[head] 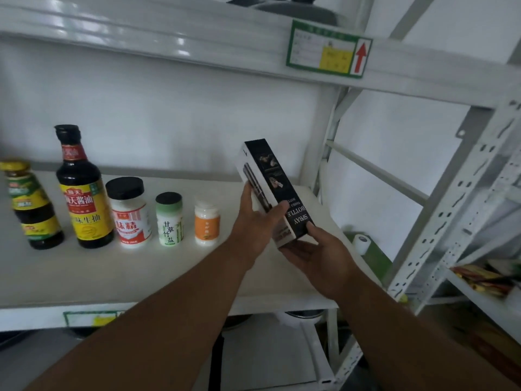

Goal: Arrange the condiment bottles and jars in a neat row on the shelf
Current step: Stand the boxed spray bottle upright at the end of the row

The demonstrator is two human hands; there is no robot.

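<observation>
A black and white spray-bottle box (269, 182) is tilted, upside down, above the right end of the white shelf (141, 266). My left hand (255, 218) grips its left side, and my right hand (315, 252) holds its lower end from beneath. Left of the box stands a row on the shelf: a dark sauce bottle with a green and yellow label (31, 204), a tall soy sauce bottle (81, 190), a white jar with a black lid (129, 210), a small green-labelled salt jar (169, 218) and a small white jar with an orange label (207, 222).
An upper shelf beam carries a green label card with a red arrow (328, 49). A perforated metal upright (451, 207) stands at the right, with a white roll (362, 242) behind it. A neighbouring rack holds packets (485, 277).
</observation>
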